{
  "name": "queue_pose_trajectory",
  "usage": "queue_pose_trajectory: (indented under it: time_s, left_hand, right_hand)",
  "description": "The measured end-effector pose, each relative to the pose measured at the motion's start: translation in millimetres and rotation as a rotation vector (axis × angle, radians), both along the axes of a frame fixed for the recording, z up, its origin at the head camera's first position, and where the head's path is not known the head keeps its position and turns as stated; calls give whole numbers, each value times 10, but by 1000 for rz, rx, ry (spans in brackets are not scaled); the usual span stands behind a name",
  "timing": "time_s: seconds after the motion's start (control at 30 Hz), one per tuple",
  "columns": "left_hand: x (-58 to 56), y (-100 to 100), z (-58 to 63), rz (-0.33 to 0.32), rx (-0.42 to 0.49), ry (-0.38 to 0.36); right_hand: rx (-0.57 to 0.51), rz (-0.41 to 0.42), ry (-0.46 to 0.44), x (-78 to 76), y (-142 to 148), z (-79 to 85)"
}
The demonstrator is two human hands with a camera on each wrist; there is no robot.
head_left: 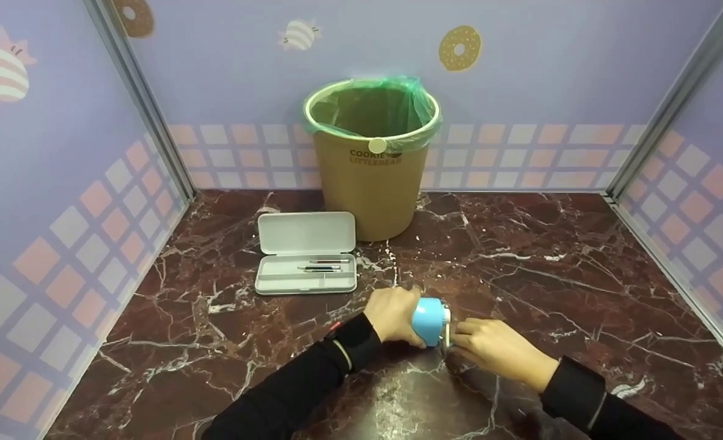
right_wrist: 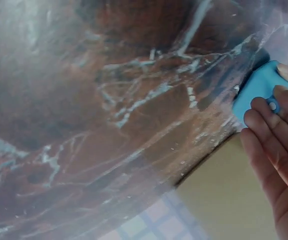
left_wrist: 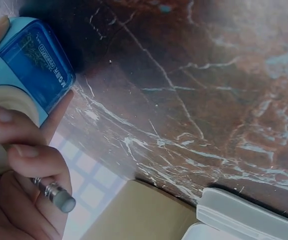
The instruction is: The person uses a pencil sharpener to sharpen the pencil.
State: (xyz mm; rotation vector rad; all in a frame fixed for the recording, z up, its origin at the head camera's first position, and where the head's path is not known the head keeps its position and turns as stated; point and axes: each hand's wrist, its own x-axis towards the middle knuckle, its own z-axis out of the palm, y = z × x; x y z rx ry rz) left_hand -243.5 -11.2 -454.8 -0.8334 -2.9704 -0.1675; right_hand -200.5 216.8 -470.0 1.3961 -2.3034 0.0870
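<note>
My left hand (head_left: pixel 393 315) grips a blue crank pencil sharpener (head_left: pixel 428 322) close over the table. In the left wrist view, the sharpener's clear blue shavings bin (left_wrist: pixel 38 62) shows dark bits inside. A pencil (left_wrist: pixel 56 194) with a silver ferrule and grey eraser runs between my left fingers, most of it hidden by them. At the sharpener's right end my right hand (head_left: pixel 502 348) has its fingers curled at the crank handle (head_left: pixel 448 336). The right wrist view shows the crank's round blue knob (right_wrist: pixel 272 105) between those fingers.
An open white pencil case (head_left: pixel 306 284) lies left of the hands, with several pencils (head_left: pixel 321 267) in it. Behind it stands a tan trash bin (head_left: pixel 373 189) lined with a green bag (head_left: pixel 419 104). Patterned walls border the marbled table (head_left: pixel 538 293) at the back and sides.
</note>
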Motion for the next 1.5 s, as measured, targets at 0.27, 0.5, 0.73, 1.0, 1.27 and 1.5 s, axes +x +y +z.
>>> queue_pose_trajectory:
  time_s: [0.27, 0.5, 0.73, 1.0, 1.27, 1.5]
  left_hand:
    - [7, 31, -13, 2, -19, 13]
    - [8, 19, -13, -17, -35, 46]
    - [-22, -8, -30, -33, -24, 29]
    - [-15, -10, -27, -87, -31, 69]
    - [-48, -16, -35, -112, -32, 61]
    - [-46, -16, -24, -106, -26, 40]
  right_hand:
    - [-21, 12, 7, 57, 32, 118]
    - [-74, 31, 45, 37, 50, 302]
    - [-81, 5, 22, -28, 68, 389]
    - [-65, -25, 60, -115, 89, 442]
    - [-70, -100, 56, -303, 59, 474]
    - [-61, -157, 26, -453, 29, 406]
